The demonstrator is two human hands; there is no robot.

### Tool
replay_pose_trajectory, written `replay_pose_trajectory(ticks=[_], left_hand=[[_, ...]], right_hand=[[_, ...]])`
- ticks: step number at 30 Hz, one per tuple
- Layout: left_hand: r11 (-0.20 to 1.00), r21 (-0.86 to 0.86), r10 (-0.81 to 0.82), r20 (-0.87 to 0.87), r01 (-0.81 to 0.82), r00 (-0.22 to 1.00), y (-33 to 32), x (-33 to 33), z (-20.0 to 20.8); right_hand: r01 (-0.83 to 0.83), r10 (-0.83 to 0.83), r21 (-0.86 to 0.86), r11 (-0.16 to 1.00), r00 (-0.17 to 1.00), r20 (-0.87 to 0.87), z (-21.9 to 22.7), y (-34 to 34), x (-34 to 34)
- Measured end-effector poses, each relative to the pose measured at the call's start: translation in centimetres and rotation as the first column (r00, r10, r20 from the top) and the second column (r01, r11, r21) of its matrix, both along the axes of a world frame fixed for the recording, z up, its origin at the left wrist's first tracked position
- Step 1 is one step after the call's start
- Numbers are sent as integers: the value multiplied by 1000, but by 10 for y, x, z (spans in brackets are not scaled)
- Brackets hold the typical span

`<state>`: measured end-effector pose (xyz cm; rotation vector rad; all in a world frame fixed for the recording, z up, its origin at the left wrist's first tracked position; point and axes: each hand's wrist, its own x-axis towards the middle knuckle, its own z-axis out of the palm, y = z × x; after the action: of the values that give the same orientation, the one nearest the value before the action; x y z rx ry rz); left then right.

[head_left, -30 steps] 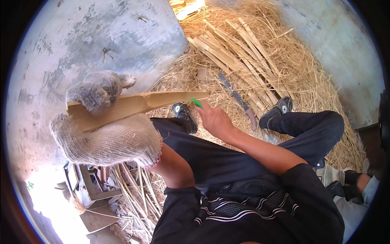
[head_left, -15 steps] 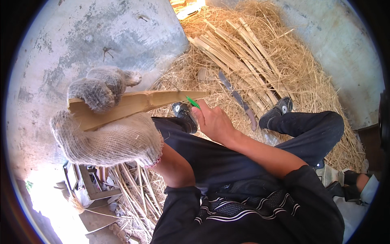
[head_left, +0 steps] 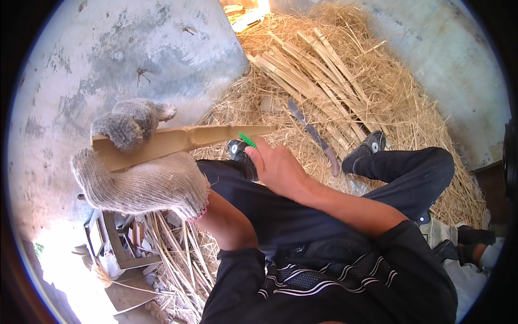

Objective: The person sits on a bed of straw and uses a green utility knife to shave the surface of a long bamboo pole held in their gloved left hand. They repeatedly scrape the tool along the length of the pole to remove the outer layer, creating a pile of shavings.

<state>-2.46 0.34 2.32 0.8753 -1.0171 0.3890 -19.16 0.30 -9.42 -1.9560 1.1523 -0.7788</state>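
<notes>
My left hand (head_left: 143, 186), in a thick grey knitted glove, is closed around the wide end of a split piece of bamboo (head_left: 175, 141). The bamboo's hollow inner face shows, and its narrow end points right, over the shavings. My right hand (head_left: 280, 171) is bare and closed on a small green tool (head_left: 247, 140), which sticks out past the thumb and index finger, against or just in front of the bamboo's lower edge. The rest of that tool is hidden in the fist, so its kind cannot be told.
A large knife (head_left: 310, 129) lies on pale shavings (head_left: 415, 113) between my feet. Beyond it are long bamboo strips (head_left: 318, 75). More strips (head_left: 189, 256) lie near a metal-framed box (head_left: 113, 254) at lower left. A worn grey panel (head_left: 162, 48) stands at upper left.
Both hands have shifted slightly. The right hand and green tool have moved a little left and down along the bamboo, whose narrow end sits slightly lower.
</notes>
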Motion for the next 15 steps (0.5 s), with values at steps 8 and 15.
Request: replay_pose_trajectory(ticks=[8, 15], left_hand=[[732, -101, -679, -199, 674, 707, 7, -22, 14], [934, -202, -351, -382, 294, 855, -1, -32, 20]], right_hand=[[110, -100, 34, 993, 971, -216, -110, -38, -26], [16, -36, 155, 988, 991, 127, -26, -6, -11]])
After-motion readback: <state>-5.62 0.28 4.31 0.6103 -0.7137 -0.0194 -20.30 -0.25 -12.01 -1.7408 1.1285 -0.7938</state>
